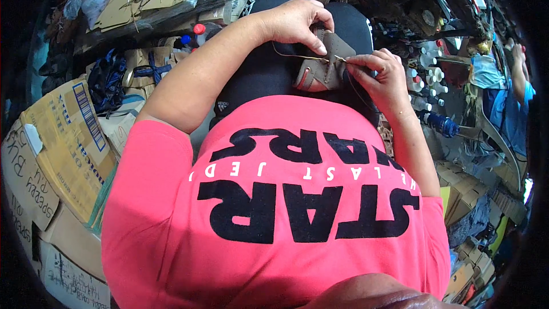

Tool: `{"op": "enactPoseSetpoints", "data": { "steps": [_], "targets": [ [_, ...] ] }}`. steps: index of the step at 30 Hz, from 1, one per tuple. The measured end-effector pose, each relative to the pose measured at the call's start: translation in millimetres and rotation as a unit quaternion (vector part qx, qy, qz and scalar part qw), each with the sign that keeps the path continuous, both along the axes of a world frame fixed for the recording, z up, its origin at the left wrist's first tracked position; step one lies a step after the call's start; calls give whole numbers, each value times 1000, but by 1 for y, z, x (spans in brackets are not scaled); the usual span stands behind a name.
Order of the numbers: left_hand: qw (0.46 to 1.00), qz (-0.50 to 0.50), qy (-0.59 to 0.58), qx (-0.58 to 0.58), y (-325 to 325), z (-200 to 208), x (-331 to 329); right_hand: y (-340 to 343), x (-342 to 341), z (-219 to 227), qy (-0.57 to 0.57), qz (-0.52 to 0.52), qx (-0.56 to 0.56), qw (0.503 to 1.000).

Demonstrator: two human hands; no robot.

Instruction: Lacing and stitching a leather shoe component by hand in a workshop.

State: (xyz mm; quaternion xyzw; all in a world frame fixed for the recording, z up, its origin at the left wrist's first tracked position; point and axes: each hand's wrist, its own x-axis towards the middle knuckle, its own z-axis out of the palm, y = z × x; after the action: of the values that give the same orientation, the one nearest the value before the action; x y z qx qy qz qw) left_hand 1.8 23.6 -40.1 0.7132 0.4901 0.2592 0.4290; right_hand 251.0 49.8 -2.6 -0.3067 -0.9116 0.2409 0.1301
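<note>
Cardboard boxes (pixel 54 123) are stacked along the left side of a cluttered room, and pale plastic bottles (pixel 430 60) crowd the right, near a dark blue bottle (pixel 443 125). At the far right edge, another person's raised arm (pixel 519 74) shows beside blue cloth.

Both hands meet above the lap, over dark trousers (pixel 251 77) and just beyond the front of a pink T-shirt (pixel 303 171). The left hand (pixel 300 23) arches in from the left, its thumb and forefinger curved with a gap between their tips; the thumb tip touches the upper part of a taupe shoe upper (pixel 313 75), but I cannot tell whether the hand grips it firmly. The right hand (pixel 377 71) has thumb and forefinger pinched together on a light brown thread (pixel 300 55), close to the right side of the upper, with the other fingers folded in.

The shoe upper rests on the lap between the knees, tilted, matt and suede-like. A dark seam (pixel 329 70) runs down its middle, and reddish edging shows at the lower left. The thread crosses it and loops away leftward beneath the left hand.
</note>
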Motion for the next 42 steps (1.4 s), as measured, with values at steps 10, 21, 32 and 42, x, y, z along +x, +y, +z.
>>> {"op": "enactPoseSetpoints", "data": {
  "steps": [10,21,32,42],
  "targets": [
    [1000,-5,22,7,2,2,0,5,-10,16,-60,32,29,997],
    [999,-3,2,53,3,-9,5,31,-1,-31,60,63,-185,979],
    [968,156,69,184,-31,7,9,-1,-6,-24,117,22,-14,993],
    [939,140,163,269,-67,25,10,15,-2,-22,103,60,-117,986]
  ]
}}
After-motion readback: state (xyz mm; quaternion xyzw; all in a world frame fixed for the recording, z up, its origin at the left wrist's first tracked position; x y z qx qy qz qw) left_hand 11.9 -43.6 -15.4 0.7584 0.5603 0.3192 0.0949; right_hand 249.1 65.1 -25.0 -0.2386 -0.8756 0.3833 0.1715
